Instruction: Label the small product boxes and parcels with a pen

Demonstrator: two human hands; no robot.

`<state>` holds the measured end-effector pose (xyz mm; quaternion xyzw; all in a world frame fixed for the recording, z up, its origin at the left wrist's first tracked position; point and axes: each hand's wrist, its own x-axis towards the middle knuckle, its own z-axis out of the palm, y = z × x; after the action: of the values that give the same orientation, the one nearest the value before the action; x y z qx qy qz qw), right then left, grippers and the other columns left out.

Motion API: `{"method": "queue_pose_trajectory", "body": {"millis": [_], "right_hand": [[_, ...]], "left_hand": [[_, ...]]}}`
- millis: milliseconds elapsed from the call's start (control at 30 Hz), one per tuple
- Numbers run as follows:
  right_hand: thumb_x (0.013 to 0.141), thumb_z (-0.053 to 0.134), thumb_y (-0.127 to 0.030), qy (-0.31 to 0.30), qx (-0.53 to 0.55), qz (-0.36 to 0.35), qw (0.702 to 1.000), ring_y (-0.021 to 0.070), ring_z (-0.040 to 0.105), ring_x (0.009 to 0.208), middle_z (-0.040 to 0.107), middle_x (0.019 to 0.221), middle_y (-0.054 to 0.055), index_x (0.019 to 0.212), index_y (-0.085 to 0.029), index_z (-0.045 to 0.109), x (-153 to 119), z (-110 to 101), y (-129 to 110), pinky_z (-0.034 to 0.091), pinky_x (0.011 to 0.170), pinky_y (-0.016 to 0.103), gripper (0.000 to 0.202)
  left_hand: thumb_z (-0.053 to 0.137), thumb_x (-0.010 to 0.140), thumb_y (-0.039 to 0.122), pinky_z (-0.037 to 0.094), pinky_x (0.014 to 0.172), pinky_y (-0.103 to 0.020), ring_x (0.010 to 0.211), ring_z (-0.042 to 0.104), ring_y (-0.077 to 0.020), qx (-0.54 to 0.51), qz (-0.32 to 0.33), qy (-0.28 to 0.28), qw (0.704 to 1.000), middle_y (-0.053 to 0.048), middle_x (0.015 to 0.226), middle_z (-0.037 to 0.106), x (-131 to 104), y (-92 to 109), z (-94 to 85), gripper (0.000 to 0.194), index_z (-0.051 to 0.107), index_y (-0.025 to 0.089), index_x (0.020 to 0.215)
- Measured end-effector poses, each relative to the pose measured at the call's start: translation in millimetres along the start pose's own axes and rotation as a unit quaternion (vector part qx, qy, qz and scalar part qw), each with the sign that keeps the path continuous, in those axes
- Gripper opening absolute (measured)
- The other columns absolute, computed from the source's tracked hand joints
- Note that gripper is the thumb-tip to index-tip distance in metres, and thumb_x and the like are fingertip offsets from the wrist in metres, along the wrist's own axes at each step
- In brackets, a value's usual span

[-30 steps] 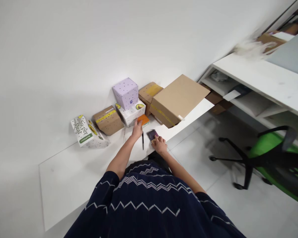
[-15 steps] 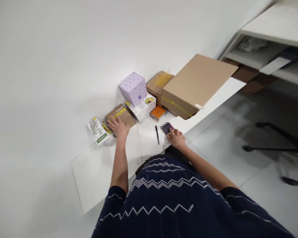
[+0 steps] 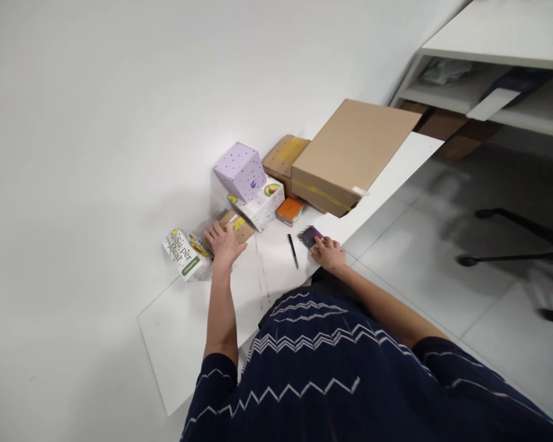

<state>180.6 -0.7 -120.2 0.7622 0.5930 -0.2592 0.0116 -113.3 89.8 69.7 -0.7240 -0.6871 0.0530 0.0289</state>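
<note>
My left hand [image 3: 225, 247], fingers spread, rests over a small brown box [image 3: 243, 228] with yellow tape, covering part of it. Just left of that hand is a white "Super Meal" box [image 3: 183, 253] with avocado pictures. On the right, my right hand [image 3: 330, 253] has its fingers on a dark purple phone [image 3: 310, 236] lying at the table's front edge. A black pen [image 3: 293, 251] lies between the two hands. Behind it sits an orange box [image 3: 290, 210], beside a white avocado box [image 3: 263, 210] that carries a lilac dotted box [image 3: 240, 169].
A large brown carton [image 3: 350, 147] stands on the right of the white table [image 3: 179, 344], with a taped brown box [image 3: 283, 156] beside it. Beyond are a white shelf unit [image 3: 502, 40] and black chair legs [image 3: 516, 248]. The wall runs behind the boxes.
The view has shifted slightly. My left hand has moved a little to the right relative to the Super Meal box, and its fingers are more bent over the small brown box. My right hand stays at the phone.
</note>
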Motion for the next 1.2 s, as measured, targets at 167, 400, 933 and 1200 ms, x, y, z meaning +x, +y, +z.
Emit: {"method": "queue_pose_trajectory", "body": {"millis": [167,400,933,1200], "right_hand": [[0.093,0.051,-0.041,-0.005,-0.001,0.005,1.0,0.0361,0.036,0.134,0.034,0.156,0.015,0.153,-0.027,0.035,-2,-4,-2,0.047,0.094,0.051,0.064],[0.091,0.052,-0.042,-0.001,0.007,0.004,1.0,0.0372,0.036,0.134,0.034,0.156,0.015,0.153,-0.026,0.036,2,-2,0,0.047,0.093,0.052,0.066],[0.093,0.053,-0.041,0.049,0.061,0.004,0.997,0.0366,0.039,0.136,0.035,0.157,0.015,0.148,-0.026,0.047,-1,-26,-6,0.042,0.103,0.053,0.057],[0.098,0.028,-0.065,-0.165,0.453,-0.032,0.876,0.0207,0.066,0.109,0.068,0.128,0.007,0.136,-0.026,0.059,-17,-69,-46,0.056,0.083,0.029,0.062]], "left_hand": [[0.082,0.063,0.046,0.026,0.108,-0.058,0.127,0.042,-0.0429,-0.11,-0.024,0.0,0.994,-0.02,0.136,0.043,-34,14,-14.4,0.085,0.046,0.023,0.136],[0.081,0.066,0.046,0.043,0.101,-0.046,0.12,0.053,-0.0297,-0.545,-0.066,-0.065,0.833,-0.012,0.13,0.053,-58,-8,-10.6,0.083,0.044,0.025,0.138],[0.083,0.065,0.048,0.048,0.103,-0.044,0.129,0.054,-0.0305,-0.78,-0.06,-0.05,0.621,-0.012,0.141,0.053,-95,-21,43.9,0.106,0.025,0.031,0.152],[0.088,0.061,0.041,0.022,0.122,-0.041,0.152,0.019,-0.0296,-0.694,0.012,-0.088,0.715,-0.012,0.165,0.02,-121,-35,77.3,0.127,0.007,0.031,0.158]]}}
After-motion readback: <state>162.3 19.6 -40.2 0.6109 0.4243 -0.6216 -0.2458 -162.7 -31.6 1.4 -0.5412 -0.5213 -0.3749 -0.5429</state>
